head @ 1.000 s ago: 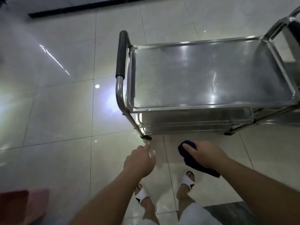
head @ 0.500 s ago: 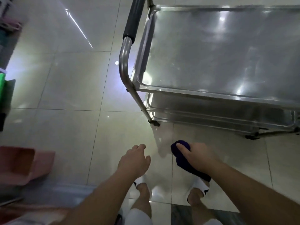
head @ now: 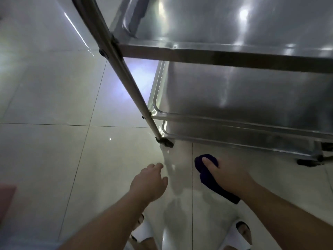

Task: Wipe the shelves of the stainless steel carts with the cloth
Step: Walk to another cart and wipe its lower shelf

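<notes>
Two hands reached forward over the tiled floor [head: 54, 150], in front of the steel cart [head: 234, 55]. The right hand [head: 228, 175] was closed around a dark blue cloth [head: 209, 179], with the thumb lying across its upper end and the rest of the cloth trailing out under the palm toward the wrist. The cloth was held above the floor, near the cart's bottom shelf [head: 234, 138] but apart from it. The left hand [head: 149, 183] was empty, with its fingers loosely curled and slack, hanging just below the cart's near corner leg [head: 126, 74]. That leg ran slanted down to a dark foot [head: 164, 142] on the floor. Three shelves showed stacked: the top shelf [head: 234, 20], the middle shelf [head: 243, 91] and the bottom one, all bare and shiny with light glare. White sandals [head: 241, 235] showed at the lower edge. A pink object [head: 6, 201] sat at the left edge, too cut off to identify.
</notes>
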Motion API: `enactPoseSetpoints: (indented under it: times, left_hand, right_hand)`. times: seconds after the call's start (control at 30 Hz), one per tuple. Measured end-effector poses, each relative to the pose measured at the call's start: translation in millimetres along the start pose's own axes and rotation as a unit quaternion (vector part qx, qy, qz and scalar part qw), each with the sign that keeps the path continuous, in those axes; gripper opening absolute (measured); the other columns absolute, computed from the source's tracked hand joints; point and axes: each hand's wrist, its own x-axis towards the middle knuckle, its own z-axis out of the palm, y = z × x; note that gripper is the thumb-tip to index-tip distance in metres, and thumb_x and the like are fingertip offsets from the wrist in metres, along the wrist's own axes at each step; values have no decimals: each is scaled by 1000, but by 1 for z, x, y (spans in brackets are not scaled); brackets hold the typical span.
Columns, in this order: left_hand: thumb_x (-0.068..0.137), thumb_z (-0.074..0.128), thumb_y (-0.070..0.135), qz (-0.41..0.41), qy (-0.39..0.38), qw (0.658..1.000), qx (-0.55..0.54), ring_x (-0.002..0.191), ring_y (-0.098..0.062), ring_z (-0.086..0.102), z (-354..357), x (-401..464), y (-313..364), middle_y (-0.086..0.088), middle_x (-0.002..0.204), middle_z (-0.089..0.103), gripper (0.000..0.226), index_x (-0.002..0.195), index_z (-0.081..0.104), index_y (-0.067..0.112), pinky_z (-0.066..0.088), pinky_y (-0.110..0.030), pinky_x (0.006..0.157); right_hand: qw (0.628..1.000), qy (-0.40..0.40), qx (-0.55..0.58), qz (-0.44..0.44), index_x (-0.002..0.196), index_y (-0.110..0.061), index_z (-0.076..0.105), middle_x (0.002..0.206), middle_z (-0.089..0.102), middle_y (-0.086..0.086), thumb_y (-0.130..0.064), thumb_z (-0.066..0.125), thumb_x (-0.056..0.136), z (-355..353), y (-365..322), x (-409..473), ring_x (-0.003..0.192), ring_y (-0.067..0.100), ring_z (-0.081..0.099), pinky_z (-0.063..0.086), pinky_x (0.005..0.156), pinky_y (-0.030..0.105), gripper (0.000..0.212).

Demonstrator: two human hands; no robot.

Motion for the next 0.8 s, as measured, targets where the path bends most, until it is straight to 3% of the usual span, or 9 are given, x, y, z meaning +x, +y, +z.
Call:
enactPoseSetpoints:
  times: [0.23,0.37,0.47,0.57,0.67,0.8]
  left_hand:
    - [101,48,48,38,74,997,-4,130,-24,51,23,107,-23,2,142,52,49,147,43,31,49,-41,101]
    - [100,50,47,54,111,992,-3,124,-24,56,29,167,-40,4,136,56,43,142,48,38,50,-39,97]
    - [98,52,51,58,136,989,18,122,-25,60,32,213,-61,-1,136,59,47,140,55,31,53,-42,97]
    - [96,56,59,38,141,989,6,130,-25,58,27,247,-82,-4,149,55,65,149,50,22,50,-40,104]
    - [87,71,61,53,154,983,-86,128,-22,58,19,262,-93,0,146,56,77,151,45,25,49,-36,99]
    - [82,82,48,103,157,931,-312,108,-12,64,19,272,-86,11,120,66,50,123,59,31,52,-31,82]
  right_hand:
    - [999,33,-7,0,103,-25,66,92,69,0,-68,23,104,51,11,113,82,18,63,45,75,34,61]
    - [993,113,4,-31,93,-21,63,85,68,3,-68,27,103,64,17,175,80,23,65,50,75,38,60]
    - [981,186,1,-59,106,-17,66,84,68,5,-65,26,104,76,17,216,76,24,65,55,76,39,62]
    - [964,259,29,-57,118,-14,65,82,64,3,-63,23,106,92,17,250,74,20,65,57,78,37,65]
    - [945,315,64,-56,122,-13,62,90,63,3,-62,24,106,102,17,271,77,19,58,47,76,33,65]
    - [926,360,92,-67,125,-13,59,99,63,3,-58,25,109,121,5,294,87,20,60,48,82,34,59]
